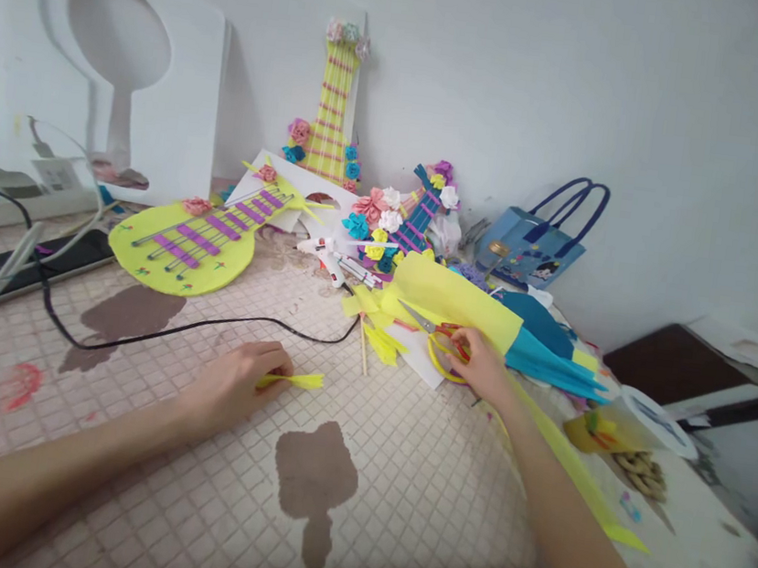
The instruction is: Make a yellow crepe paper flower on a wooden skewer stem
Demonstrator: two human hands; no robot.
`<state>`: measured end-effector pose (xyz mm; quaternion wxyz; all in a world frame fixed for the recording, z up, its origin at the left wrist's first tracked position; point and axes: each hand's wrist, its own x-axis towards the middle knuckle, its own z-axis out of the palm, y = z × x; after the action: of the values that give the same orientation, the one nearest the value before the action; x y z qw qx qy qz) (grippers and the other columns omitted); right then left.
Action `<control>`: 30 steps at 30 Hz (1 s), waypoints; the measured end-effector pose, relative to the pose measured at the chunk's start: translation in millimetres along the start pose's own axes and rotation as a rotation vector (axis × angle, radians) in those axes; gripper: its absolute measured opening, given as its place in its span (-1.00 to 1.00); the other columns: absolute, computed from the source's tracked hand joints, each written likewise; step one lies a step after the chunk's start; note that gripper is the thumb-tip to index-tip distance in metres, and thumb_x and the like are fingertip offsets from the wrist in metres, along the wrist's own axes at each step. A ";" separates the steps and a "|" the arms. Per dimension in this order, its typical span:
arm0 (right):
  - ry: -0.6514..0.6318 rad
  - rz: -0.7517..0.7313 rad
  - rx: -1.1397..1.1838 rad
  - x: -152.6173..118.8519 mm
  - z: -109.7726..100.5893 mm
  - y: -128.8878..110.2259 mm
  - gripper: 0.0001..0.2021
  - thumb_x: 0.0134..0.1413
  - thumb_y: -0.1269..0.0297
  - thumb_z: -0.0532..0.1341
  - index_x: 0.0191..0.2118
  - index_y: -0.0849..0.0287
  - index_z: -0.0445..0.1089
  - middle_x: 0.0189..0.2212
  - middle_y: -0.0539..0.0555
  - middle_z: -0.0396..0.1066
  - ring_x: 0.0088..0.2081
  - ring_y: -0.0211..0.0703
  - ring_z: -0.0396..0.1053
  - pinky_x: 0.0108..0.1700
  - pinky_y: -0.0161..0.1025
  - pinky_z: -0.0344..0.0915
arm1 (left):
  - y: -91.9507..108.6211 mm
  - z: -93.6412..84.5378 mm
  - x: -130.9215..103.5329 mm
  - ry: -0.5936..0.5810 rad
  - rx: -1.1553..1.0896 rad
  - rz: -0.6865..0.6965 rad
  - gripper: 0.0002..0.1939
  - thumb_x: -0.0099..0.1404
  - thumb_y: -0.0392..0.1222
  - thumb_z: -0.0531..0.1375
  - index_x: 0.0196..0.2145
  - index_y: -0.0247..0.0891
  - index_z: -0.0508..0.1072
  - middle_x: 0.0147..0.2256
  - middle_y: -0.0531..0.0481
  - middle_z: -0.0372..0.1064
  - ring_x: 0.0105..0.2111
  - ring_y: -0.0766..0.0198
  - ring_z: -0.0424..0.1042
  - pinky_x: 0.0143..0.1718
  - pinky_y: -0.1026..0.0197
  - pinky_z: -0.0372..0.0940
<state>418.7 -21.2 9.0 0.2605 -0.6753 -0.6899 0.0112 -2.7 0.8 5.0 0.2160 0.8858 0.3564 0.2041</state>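
My left hand (239, 384) rests on the checked tablecloth, its fingers closed round a small strip of yellow crepe paper (304, 381) whose end fans out to the right. Over on the right, my right hand (480, 363) grips the red-and-yellow handles of a pair of scissors (430, 325). The blades point left and lie over yellow paper. A yellow sheet (460, 299) and blue crepe paper (545, 364) are just beyond that hand. Yellow scraps (382, 344) and a thin wooden stick (364, 347) lie left of the scissors.
A yellow paper guitar (190, 247) lies at left, behind a black cable (172, 330). At the back are a glue gun (327, 259), paper flowers (381, 210), another guitar (333, 112) and a blue bag (532, 243). A plastic cup (631, 421) stands right. White board (195, 96) leans back left.
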 end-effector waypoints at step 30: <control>0.055 0.108 0.001 6.1 -21.7 30.2 -0.63 -0.10 0.27 0.17 -0.09 0.12 0.43 -0.15 0.15 0.50 -0.05 0.14 0.39 -0.06 0.07 0.35 | 1.2 -0.8 1.3 0.006 -0.003 0.014 -0.87 0.26 -0.21 0.04 -0.37 -0.24 0.36 -0.35 0.01 0.38 -0.34 0.27 0.36 -0.32 0.26 0.22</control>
<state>455.2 -20.1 18.7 0.2787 -0.7115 -0.6450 0.0073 -1.6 1.2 6.5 0.2145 0.8875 0.3504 0.2089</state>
